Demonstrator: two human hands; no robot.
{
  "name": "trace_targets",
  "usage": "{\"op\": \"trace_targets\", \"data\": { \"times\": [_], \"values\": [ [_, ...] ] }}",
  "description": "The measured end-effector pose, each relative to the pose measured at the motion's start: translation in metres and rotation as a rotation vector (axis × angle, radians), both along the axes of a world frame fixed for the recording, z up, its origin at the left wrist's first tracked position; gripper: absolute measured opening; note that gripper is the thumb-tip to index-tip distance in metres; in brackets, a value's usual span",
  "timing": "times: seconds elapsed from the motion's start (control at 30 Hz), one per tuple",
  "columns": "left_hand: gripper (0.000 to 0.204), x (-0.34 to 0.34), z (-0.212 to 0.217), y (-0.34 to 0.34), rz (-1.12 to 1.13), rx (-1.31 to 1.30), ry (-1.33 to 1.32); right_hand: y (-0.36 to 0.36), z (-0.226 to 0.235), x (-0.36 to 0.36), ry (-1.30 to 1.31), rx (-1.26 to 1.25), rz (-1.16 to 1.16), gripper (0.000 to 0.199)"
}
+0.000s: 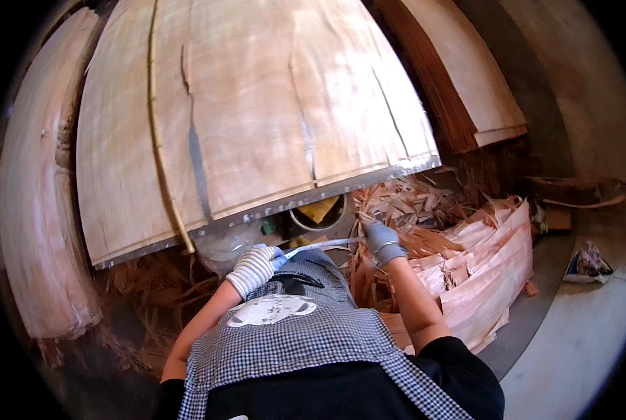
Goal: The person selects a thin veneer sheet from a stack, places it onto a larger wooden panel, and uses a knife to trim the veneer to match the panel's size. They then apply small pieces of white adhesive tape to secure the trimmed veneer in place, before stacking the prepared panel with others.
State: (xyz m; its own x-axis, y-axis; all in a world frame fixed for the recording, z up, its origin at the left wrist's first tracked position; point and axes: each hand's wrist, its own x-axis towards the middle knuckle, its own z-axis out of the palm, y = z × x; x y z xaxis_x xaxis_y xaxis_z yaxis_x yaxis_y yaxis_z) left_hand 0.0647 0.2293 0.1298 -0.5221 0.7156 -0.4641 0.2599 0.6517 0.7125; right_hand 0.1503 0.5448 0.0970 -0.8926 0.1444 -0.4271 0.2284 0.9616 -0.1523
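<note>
A pale, narrow strip [325,244], perhaps tape, stretches between my hands in front of my checked apron. My left hand [257,269], in a striped glove, is closed on its left end. At the other end, my right hand [383,242], in a grey glove, has its fingers curled round the strip. Beyond my hands lies a broad sheet of wood veneer [250,112] with several long splits, its near edge on a dark metal-looking edge. A thin bamboo-like stick [160,154] rests lengthwise on the veneer's left part, its tip jutting past the near edge.
Below the near edge stands a round container [344,210] with something yellow inside, beside clear plastic [229,241]. Torn veneer scraps [488,259] heap up at my right. More veneer stacks stand at left [43,175] and far right [467,70]. A crumpled packet [588,264] lies right.
</note>
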Motion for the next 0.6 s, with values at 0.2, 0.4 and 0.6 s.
{"op": "trace_targets", "data": {
  "times": [0.2, 0.4, 0.6],
  "values": [
    [0.021, -0.006, 0.006, 0.042, -0.233, 0.015, 0.508, -0.107, 0.045, -0.008, 0.222, -0.793, 0.058, 0.035],
    [0.015, -0.007, 0.011, 0.057, -0.391, 0.115, 0.336, -0.099, 0.033, 0.008, 0.038, -0.741, 0.05, 0.022],
    [0.022, -0.019, 0.047, 0.089, -0.285, 0.437, 0.138, -0.046, 0.074, 0.002, 0.104, -1.023, 0.026, 0.024]
  ]
}}
